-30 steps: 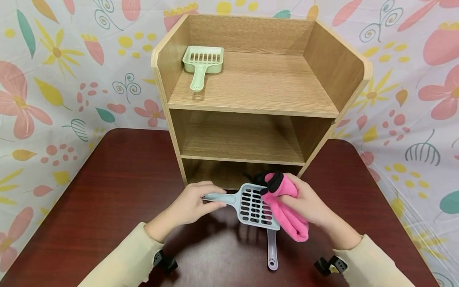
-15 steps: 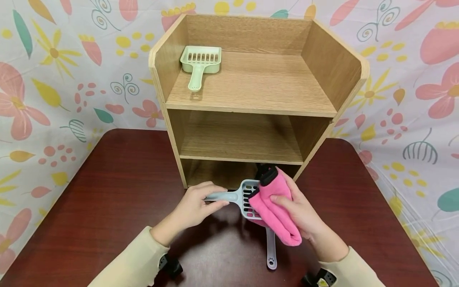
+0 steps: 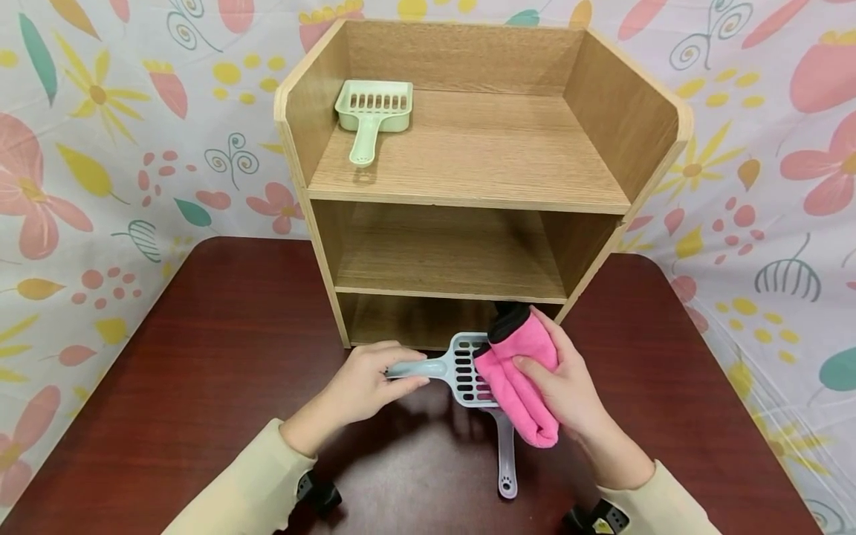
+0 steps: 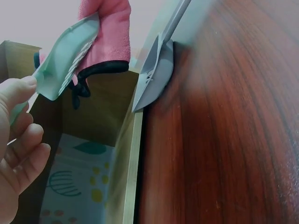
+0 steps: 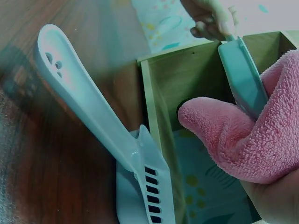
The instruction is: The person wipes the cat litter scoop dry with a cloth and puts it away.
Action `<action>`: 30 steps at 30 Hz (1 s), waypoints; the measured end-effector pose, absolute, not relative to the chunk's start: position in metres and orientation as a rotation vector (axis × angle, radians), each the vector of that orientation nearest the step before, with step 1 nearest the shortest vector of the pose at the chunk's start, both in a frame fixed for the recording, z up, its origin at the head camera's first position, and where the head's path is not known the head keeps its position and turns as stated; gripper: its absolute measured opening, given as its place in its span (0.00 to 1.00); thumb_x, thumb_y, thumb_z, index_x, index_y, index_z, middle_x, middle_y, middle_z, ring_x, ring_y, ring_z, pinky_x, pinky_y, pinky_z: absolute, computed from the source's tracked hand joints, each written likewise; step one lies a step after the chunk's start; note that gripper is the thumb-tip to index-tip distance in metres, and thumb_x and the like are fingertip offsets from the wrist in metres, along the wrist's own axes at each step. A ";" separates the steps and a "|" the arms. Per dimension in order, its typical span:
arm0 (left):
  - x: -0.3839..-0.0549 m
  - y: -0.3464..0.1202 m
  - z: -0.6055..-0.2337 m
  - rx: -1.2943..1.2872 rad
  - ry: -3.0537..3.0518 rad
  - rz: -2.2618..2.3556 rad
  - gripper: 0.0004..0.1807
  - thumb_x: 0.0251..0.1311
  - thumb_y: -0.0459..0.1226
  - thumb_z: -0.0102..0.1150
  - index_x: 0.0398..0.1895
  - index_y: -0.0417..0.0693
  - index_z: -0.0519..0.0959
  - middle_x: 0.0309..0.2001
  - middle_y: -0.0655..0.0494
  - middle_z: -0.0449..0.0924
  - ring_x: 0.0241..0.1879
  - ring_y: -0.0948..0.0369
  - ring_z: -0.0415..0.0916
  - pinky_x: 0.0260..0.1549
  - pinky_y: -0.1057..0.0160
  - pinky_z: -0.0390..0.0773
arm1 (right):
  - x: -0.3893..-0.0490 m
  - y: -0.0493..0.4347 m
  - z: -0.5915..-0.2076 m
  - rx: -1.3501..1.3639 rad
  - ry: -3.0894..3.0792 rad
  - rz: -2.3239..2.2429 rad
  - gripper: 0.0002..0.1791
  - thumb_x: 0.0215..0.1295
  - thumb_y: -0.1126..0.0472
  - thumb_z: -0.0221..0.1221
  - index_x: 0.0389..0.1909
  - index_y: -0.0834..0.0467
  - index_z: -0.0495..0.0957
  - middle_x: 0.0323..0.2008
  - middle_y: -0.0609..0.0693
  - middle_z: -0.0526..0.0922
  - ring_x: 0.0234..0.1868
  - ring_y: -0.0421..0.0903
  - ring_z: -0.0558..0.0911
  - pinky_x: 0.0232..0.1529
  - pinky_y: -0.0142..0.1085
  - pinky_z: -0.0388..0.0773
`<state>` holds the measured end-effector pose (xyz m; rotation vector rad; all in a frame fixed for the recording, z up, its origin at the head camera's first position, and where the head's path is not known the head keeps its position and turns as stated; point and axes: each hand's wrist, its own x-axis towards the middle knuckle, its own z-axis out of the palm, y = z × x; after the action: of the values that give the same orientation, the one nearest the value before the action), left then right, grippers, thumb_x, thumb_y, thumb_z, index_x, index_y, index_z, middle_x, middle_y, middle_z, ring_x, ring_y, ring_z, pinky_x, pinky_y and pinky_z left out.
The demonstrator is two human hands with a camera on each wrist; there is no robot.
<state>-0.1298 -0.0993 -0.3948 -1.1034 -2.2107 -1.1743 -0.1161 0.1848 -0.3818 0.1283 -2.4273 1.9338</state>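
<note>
My left hand [image 3: 357, 385] holds a light blue litter scoop [image 3: 460, 365] by its handle, the slotted head pointing right above the table. My right hand [image 3: 571, 390] grips a folded pink cloth [image 3: 518, 383] with black edging and presses it against the right part of that head. Cloth also shows behind the slots. Below them, a pale grey-lilac litter scoop [image 3: 506, 461] lies on the table with its handle toward me; its head is mostly hidden from the head camera. The right wrist view shows this lower scoop's [image 5: 88, 102] slots and handle.
A wooden shelf unit [image 3: 468, 204] stands at the back of the dark red table [image 3: 221, 386], just beyond my hands. On its top shelf, at the left, sits a pale green litter scoop [image 3: 368, 137] in a matching holder. A floral backdrop [image 3: 100, 186] hangs behind.
My right hand has brought the cloth leftward over the blue scoop's head, then slightly back right, covering more of the slots than a second ago. My left hand keeps its hold, nearly still.
</note>
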 end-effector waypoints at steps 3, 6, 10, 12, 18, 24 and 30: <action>-0.130 -0.100 -0.395 -1.101 -2.213 -1.178 0.13 0.47 0.37 0.71 0.37 0.44 0.83 0.28 0.58 0.82 0.25 0.67 0.74 0.28 0.74 0.74 | -0.116 0.188 -0.380 0.133 -2.410 1.950 0.38 0.60 0.68 0.60 0.70 0.48 0.58 0.42 0.39 0.79 0.41 0.36 0.79 0.40 0.26 0.77; -0.131 -0.102 -0.397 -1.080 -2.219 -1.189 0.13 0.46 0.36 0.72 0.37 0.44 0.83 0.27 0.58 0.82 0.26 0.68 0.74 0.29 0.74 0.74 | -0.115 0.188 -0.379 0.110 -2.383 1.987 0.38 0.60 0.68 0.60 0.70 0.49 0.57 0.43 0.41 0.78 0.41 0.37 0.79 0.40 0.26 0.77; -0.131 -0.101 -0.398 -1.060 -2.219 -1.212 0.13 0.45 0.35 0.72 0.37 0.44 0.83 0.28 0.58 0.82 0.27 0.67 0.75 0.29 0.74 0.74 | -0.114 0.183 -0.378 0.052 -2.383 2.035 0.39 0.59 0.68 0.61 0.69 0.52 0.54 0.45 0.43 0.75 0.42 0.37 0.78 0.41 0.27 0.76; -0.131 -0.099 -0.398 -1.066 -2.227 -1.220 0.13 0.46 0.36 0.71 0.37 0.44 0.83 0.29 0.58 0.82 0.28 0.67 0.75 0.30 0.74 0.75 | -0.114 0.180 -0.378 0.033 -2.409 2.050 0.39 0.58 0.67 0.62 0.68 0.54 0.55 0.44 0.43 0.76 0.42 0.37 0.79 0.41 0.28 0.77; -0.129 -0.094 -0.397 -1.090 -2.275 -1.194 0.15 0.48 0.36 0.71 0.40 0.42 0.83 0.32 0.56 0.83 0.29 0.66 0.76 0.31 0.73 0.76 | -0.116 0.173 -0.380 -0.016 -2.473 1.977 0.29 0.58 0.65 0.63 0.60 0.62 0.65 0.35 0.38 0.81 0.35 0.37 0.81 0.38 0.30 0.79; -0.128 -0.098 -0.399 -1.109 -2.300 -1.148 0.14 0.49 0.37 0.70 0.39 0.42 0.83 0.33 0.56 0.84 0.28 0.67 0.77 0.31 0.74 0.76 | -0.115 0.176 -0.381 -0.050 -2.500 1.946 0.22 0.59 0.64 0.62 0.54 0.62 0.69 0.33 0.42 0.81 0.31 0.39 0.81 0.34 0.32 0.80; -0.128 -0.101 -0.397 -1.124 -2.278 -1.140 0.14 0.48 0.36 0.70 0.39 0.43 0.83 0.33 0.56 0.84 0.29 0.67 0.77 0.31 0.75 0.76 | -0.112 0.181 -0.379 -0.017 -2.445 1.980 0.18 0.60 0.66 0.60 0.51 0.59 0.71 0.31 0.37 0.81 0.29 0.38 0.82 0.32 0.32 0.80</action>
<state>-0.1276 -0.1012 -0.3966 -1.1241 -2.2781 -1.1403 -0.1122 0.1815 -0.3785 -0.0172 -2.4447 1.9798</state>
